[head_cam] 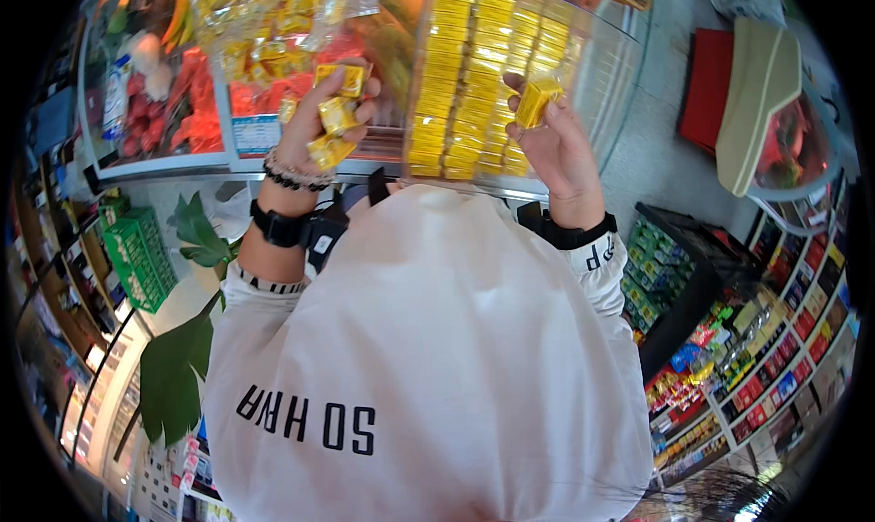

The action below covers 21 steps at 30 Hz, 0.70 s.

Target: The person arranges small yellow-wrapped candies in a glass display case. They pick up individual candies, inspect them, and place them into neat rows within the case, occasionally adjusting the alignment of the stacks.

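My left hand (325, 115) holds several small yellow packets (338, 116), stacked along its fingers, above a glass display case and beside a heap of loose yellow packets (273, 26) in clear wrap. In my right hand (557, 135) a single small yellow box (538, 103) is pinched between thumb and fingers. That hand is over the right side of a clear plastic tray (412, 112), where similar yellow boxes (437, 77) stand packed in several rows. Both wrists wear black straps; beaded bracelets circle the left one.
Under the glass of the display case (157, 163) lie produce and red items. To the right stand a scale-like cream device (759, 105) and a red box (707, 88). A green plastic crate (137, 255), a leafy plant (181, 365) and shelves of packaged goods (786, 351) surround me.
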Tool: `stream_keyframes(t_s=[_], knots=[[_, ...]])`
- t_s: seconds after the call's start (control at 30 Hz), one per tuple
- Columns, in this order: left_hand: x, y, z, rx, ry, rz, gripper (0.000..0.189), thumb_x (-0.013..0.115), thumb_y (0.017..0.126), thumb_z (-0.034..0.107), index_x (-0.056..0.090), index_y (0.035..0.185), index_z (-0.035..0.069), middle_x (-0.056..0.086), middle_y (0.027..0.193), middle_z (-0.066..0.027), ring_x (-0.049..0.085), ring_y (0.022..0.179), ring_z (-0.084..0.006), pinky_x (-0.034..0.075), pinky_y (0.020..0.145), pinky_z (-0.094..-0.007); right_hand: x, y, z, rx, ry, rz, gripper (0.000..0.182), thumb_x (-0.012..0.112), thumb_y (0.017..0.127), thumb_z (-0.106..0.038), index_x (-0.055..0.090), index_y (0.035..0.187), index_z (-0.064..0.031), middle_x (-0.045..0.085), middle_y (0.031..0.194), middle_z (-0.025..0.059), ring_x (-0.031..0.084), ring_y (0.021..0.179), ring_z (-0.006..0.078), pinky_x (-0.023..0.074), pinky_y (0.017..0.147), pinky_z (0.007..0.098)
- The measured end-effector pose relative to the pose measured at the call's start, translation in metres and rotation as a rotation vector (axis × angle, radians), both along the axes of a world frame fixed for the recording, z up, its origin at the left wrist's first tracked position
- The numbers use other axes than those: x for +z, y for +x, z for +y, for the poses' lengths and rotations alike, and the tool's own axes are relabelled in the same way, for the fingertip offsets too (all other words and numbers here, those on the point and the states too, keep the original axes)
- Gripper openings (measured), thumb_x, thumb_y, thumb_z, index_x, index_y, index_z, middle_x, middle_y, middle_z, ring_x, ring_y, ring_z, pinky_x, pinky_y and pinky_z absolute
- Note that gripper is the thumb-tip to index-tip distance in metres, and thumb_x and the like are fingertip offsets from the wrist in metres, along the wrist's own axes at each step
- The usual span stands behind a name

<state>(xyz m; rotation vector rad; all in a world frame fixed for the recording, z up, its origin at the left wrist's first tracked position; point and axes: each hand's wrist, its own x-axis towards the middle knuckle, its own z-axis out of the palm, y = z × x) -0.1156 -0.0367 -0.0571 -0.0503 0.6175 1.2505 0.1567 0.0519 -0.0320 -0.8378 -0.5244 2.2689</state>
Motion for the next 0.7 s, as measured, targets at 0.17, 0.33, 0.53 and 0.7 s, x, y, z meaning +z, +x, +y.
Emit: stream_keyframes(t_s=[0.17,0.33,0.53,0.7], knots=[[0.013,0.017,0.007,-0.057,0.106,-0.016,0.053,0.039,0.090,0.052,0.053,0.111,0.005,0.057,0.096,-0.0135,0.052,0.065,-0.0157,0.042,0.044,-0.0207,-0.023,0.043,-0.009,-0.050,-0.047,0.315,0.036,0.062,0.083,-0.015,0.051,0.117,-0.0109,0.057,0.107,0.0055,0.050,0.101,0.0203,0.0416,0.078,0.0335],[0.014,0.020,0.006,-0.087,0.096,0.065,0.050,0.038,0.091,0.047,0.053,0.109,0.003,0.059,0.092,-0.0141,0.054,0.064,-0.0168,0.043,0.043,-0.0217,-0.024,0.052,-0.018,-0.104,-0.023,0.302,0.043,0.062,0.081,-0.013,0.046,0.121,-0.0124,0.057,0.104,0.0053,0.049,0.099,0.0185,0.0417,0.079,0.0331],[0.003,0.033,-0.009,-0.099,-0.088,0.245,0.050,0.038,0.092,0.047,0.052,0.109,0.003,0.059,0.090,-0.0141,0.054,0.059,-0.0149,0.042,0.041,-0.0203,-0.033,0.068,-0.029,0.025,0.446,-0.618,0.035,0.056,0.076,-0.005,0.050,0.111,-0.0071,0.061,0.094,0.0047,0.060,0.083,0.0232,0.0475,0.074,0.0346],[-0.006,0.032,-0.018,-0.078,-0.091,0.169,0.054,0.038,0.090,0.050,0.053,0.111,0.002,0.060,0.090,-0.0153,0.053,0.060,-0.0156,0.041,0.039,-0.0210,-0.037,0.053,-0.046,0.501,0.998,-1.229,0.023,0.060,0.070,-0.006,0.054,0.092,-0.0030,0.061,0.088,0.0139,0.060,0.080,0.0296,0.0484,0.067,0.0363]])
